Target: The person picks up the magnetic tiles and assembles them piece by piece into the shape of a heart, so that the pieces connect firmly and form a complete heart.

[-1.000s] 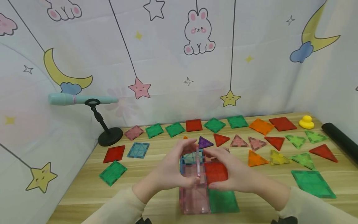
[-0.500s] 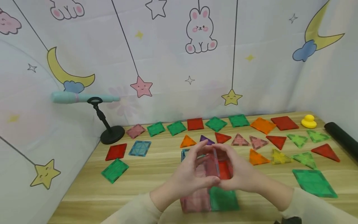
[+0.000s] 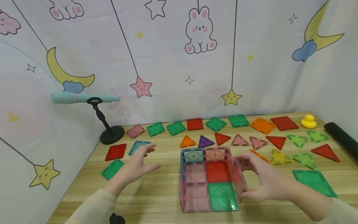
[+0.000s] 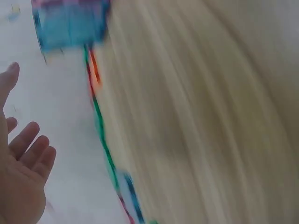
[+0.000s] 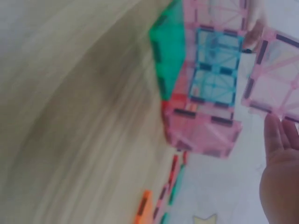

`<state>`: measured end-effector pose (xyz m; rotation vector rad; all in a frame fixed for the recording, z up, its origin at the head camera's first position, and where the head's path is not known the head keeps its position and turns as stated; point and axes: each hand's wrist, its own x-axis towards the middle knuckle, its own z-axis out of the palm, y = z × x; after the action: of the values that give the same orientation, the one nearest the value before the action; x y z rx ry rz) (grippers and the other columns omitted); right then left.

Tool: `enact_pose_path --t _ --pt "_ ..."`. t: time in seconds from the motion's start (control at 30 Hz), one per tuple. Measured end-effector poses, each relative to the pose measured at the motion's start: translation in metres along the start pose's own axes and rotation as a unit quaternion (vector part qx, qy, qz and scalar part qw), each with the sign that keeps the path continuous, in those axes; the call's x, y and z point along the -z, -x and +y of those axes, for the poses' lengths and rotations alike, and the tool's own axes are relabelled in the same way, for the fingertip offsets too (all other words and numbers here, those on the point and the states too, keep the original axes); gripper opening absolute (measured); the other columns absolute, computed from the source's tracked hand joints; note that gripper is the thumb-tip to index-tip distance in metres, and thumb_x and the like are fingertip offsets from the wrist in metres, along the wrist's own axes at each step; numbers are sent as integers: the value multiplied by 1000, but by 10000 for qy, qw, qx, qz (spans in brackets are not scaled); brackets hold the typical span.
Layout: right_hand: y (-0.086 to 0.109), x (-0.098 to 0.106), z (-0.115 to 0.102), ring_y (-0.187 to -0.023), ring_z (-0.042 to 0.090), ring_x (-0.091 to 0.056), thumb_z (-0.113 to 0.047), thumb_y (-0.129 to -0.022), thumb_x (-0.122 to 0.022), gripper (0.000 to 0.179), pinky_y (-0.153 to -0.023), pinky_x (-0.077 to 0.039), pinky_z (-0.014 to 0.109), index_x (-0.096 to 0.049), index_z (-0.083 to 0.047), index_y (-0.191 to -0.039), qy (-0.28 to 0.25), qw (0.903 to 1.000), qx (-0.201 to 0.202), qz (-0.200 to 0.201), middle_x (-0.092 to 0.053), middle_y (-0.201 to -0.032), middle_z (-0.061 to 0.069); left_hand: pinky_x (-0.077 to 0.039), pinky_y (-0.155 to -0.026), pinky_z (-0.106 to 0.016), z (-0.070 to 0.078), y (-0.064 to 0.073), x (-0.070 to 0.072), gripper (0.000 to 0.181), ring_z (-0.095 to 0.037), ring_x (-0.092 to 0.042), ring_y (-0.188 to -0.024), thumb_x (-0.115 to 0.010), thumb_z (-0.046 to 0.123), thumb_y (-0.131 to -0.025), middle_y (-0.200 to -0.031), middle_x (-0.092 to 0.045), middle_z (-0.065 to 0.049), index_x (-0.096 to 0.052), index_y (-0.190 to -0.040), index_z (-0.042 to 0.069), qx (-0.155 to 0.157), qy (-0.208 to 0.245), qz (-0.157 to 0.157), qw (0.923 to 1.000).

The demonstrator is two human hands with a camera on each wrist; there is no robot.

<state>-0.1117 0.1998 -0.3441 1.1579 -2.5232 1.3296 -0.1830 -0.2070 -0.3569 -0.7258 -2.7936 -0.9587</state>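
Note:
A low box of see-through magnetic tiles (image 3: pixel 195 196) stands on the wooden table, its floor made of pink, red and green squares. Blue and pink tiles form its upright back and left walls. At its right side my right hand (image 3: pixel 268 179) pinches a pink square magnetic tile (image 3: pixel 239 180) upright between thumb and fingers. The right wrist view shows this tile (image 5: pixel 275 77) apart from the walls. Over to the left, my left hand (image 3: pixel 132 169) holds nothing, fingers spread, above a blue square tile (image 3: pixel 137 146) and a green one (image 3: pixel 112 169).
Square tiles, among them a red one (image 3: pixel 195 124), line the back of the table. Several triangles, such as a purple one (image 3: pixel 206 142), lie in front. A black stand (image 3: pixel 112 134) holds a pale green rod. A yellow duck (image 3: pixel 309 121) and black cylinder (image 3: pixel 341 138) sit right.
My hands have parted from together above the box. The left went left, letting go of the pink tile; the right carried it right and down to the box's right side.

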Motion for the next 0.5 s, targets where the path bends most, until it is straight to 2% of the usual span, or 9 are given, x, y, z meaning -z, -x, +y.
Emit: enact_pose_path --t 0.13,0.23,0.37,0.5 --pt "11 -1 8 -99 8 -54 -27 -70 -84 78 -80 -50 28 -38 -8 -130 545 9985 -92 -54 -51 -116 3 -41 -91 -54 -52 13 25 71 -37 -48 -113 -76 24 -80 -123 -51 -22 -40 -135 -3 735 -790 133 9941" --pt "17 -5 16 -97 8 -54 -26 -68 -85 77 -78 -50 28 -40 -10 -129 616 9981 -6 9 -51 -115 1 -39 -91 -57 -83 25 39 75 -43 -45 -113 -75 26 -80 -123 -47 -30 -37 -134 -10 1144 -1143 73 9868" --pt "24 -11 25 -99 10 -54 -27 -69 -84 76 -80 -50 26 -40 -9 -128 439 9990 1 -86 -48 -117 2 -39 -89 -60 -105 37 53 81 -49 -41 -112 -74 36 -79 -124 -40 -36 -35 -131 -12 1573 -1372 -304 9775" --pt "27 -17 31 -101 11 -52 -30 -71 -82 75 -82 -50 26 -40 -6 -128 345 9991 -102 -226 -46 -119 3 -40 -86 -61 -114 45 63 83 -50 -42 -107 -75 43 -76 -120 -41 -37 -40 -127 -12 1622 -1536 -525 9733"
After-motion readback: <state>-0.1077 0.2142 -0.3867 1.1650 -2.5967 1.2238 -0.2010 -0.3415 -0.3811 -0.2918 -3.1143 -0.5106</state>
